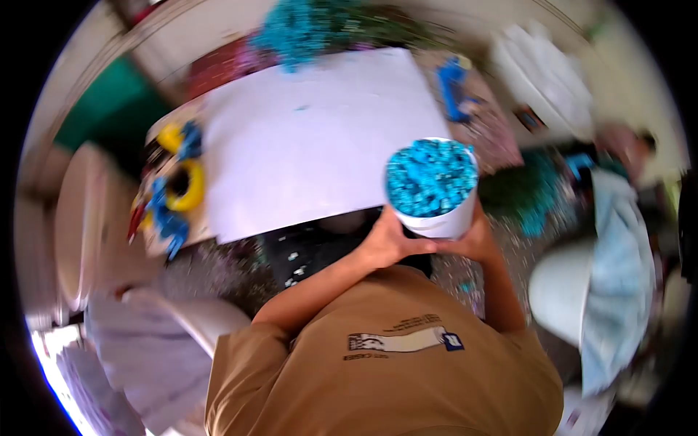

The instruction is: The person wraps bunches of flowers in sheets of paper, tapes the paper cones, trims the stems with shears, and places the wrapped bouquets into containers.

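A white round container (452, 222) is full of small turquoise flower pieces (430, 178). It is held upright in front of my chest, over the right front corner of a large white sheet (327, 131). My left hand (389, 241) wraps round its left side. My right hand (476, 236) holds the right side, with its fingers partly hidden behind the container. Both thumbs meet near the front of its base.
Turquoise flowers (294, 33) lie beyond the sheet. Yellow tape rolls (187, 185) and blue-handled tools (166, 218) are at the left edge; a blue object (452, 87) is at the right. White tubs (563, 291) and more flowers (536, 207) stand right.
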A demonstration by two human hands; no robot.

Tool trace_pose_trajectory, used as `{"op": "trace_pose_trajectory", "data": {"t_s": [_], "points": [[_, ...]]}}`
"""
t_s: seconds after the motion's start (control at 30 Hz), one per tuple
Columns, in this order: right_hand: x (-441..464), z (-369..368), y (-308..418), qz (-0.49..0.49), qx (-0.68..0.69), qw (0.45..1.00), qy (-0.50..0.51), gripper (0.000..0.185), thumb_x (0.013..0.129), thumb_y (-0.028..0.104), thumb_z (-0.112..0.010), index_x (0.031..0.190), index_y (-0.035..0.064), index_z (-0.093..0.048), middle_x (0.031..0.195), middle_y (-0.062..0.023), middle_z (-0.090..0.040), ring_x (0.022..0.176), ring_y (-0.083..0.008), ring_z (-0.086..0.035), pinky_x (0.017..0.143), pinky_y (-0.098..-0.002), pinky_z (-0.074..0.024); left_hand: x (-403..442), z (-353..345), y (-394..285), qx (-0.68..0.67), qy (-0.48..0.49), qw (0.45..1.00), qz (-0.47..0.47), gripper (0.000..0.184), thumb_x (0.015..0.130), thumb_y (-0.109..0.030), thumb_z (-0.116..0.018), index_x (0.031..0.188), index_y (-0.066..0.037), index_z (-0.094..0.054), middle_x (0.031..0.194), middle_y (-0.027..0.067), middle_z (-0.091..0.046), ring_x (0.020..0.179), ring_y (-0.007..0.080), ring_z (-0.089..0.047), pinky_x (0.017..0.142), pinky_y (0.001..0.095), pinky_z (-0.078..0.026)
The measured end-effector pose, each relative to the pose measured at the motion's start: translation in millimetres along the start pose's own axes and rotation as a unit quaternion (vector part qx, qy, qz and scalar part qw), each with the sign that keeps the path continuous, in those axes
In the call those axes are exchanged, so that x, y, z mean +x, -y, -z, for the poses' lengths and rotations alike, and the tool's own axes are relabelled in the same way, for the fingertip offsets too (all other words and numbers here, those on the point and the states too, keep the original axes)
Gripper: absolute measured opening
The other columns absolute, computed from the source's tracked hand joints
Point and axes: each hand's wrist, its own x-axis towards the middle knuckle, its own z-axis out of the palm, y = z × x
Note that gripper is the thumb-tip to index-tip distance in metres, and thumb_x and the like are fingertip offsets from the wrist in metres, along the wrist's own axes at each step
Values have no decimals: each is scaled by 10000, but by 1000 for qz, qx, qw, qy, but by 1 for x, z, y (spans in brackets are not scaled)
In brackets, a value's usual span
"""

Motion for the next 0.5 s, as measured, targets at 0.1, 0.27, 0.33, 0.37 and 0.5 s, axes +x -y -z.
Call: {"op": "trace_pose_trajectory", "data": {"t_s": [0.1, 0.27, 0.33, 0.37, 0.5], "points": [[-46, 0, -4, -35, -67, 995, -63, 1237, 572, 262, -1016, 1557, 28, -306, 1488, -164, -478, 1377, -267, -472, 1137, -438, -389, -7, -21, -2, 62, 67, 995, 29, 993, 676, -124, -965, 1481, -24, -392, 1380, 110, -581, 1271, 231, -561, 1124, 389, -421], [-78, 9, -25, -71, -160, 984, -42, 1281, 533, 319, -1036, 1546, 41, -303, 1491, -166, -456, 1392, -274, -452, 1154, -432, -381, -8, -34, 0, 235, 162, 958, 8, 929, 723, -142, -931, 1475, -19, -398, 1387, 171, -563, 1323, 270, -540, 1133, 427, -429], [-79, 3, -21, -76, -154, 984, -55, 1258, 537, 322, -1033, 1535, 49, -318, 1477, -164, -472, 1382, -277, -468, 1155, -431, -385, -9, -31, -5, 260, 183, 948, -16, 895, 759, -115, -892, 1489, -17, -384, 1399, 173, -554, 1335, 277, -531, 1148, 427, -411], [-81, 2, -22, -70, -164, 982, -68, 1251, 542, 320, -1032, 1534, 48, -320, 1472, -164, -477, 1377, -278, -475, 1155, -432, -387, -9, -29, -8, 273, 191, 942, -30, 878, 776, -101, -873, 1496, -16, -378, 1405, 175, -549, 1340, 280, -526, 1156, 427, -403], [-78, -3, -24, -54, -141, 984, -96, 1197, 549, 297, -1028, 1520, 57, -370, 1447, -146, -522, 1339, -267, -523, 1129, -427, -422, -13, -10, -36, 217, 108, 967, -81, 727, 838, 20, -731, 1495, -26, -420, 1419, 156, -552, 1334, 290, -523, 1149, 395, -387]]}}
